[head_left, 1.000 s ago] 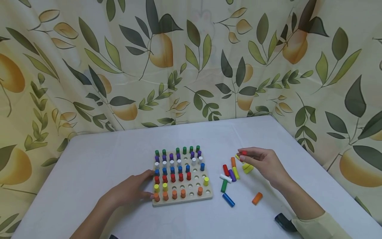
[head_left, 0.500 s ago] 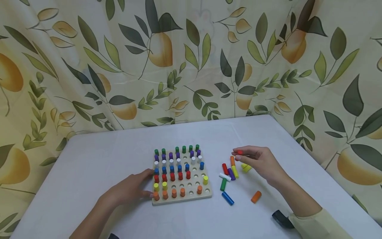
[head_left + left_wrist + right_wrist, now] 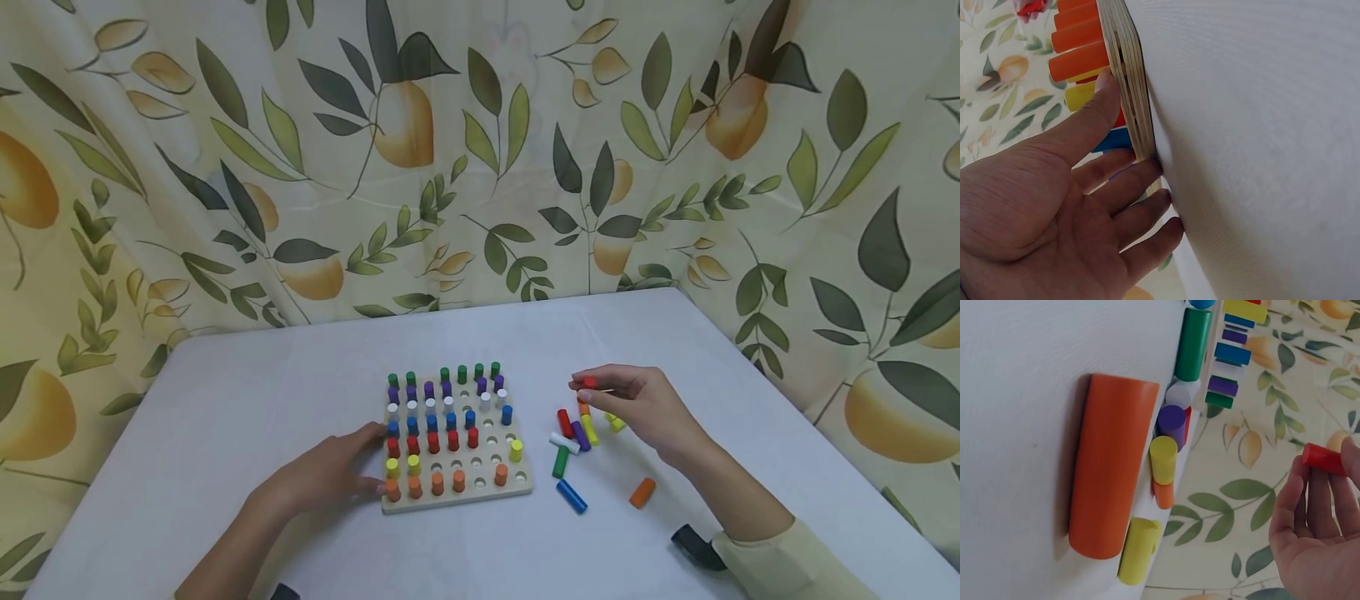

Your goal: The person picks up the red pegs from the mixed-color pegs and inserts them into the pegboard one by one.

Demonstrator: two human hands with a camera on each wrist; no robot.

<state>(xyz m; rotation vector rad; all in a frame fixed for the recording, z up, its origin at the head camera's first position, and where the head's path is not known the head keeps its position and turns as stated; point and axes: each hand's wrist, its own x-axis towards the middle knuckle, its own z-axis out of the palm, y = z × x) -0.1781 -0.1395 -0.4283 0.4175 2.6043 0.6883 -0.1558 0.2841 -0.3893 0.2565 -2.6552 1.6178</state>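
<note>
A wooden pegboard [image 3: 487, 498] carries rows of coloured pegs in orange, yellow, red, blue, white, purple and green. My left hand [image 3: 311, 477] rests at the board's left side; in the left wrist view its thumb and relaxed fingers touch the board's edge. My right hand [image 3: 645, 410] pinches a red peg [image 3: 1324, 459] between thumb and fingertips. It is above the table, right of the board, over the loose pegs. An orange loose peg [image 3: 583, 407] lies just under it, partly hidden by the fingers.
Loose pegs lie right of the board: a red [image 3: 565, 423], a purple [image 3: 580, 436], a white [image 3: 564, 442], a green [image 3: 561, 462], a blue [image 3: 572, 497], several yellow [image 3: 590, 430] and another orange [image 3: 642, 492]. A patterned curtain [image 3: 480, 208] hangs behind the white-covered table [image 3: 262, 383].
My right hand has moved left toward the board, carrying the red peg above the loose pegs. The left hand has stayed at the board's edge.
</note>
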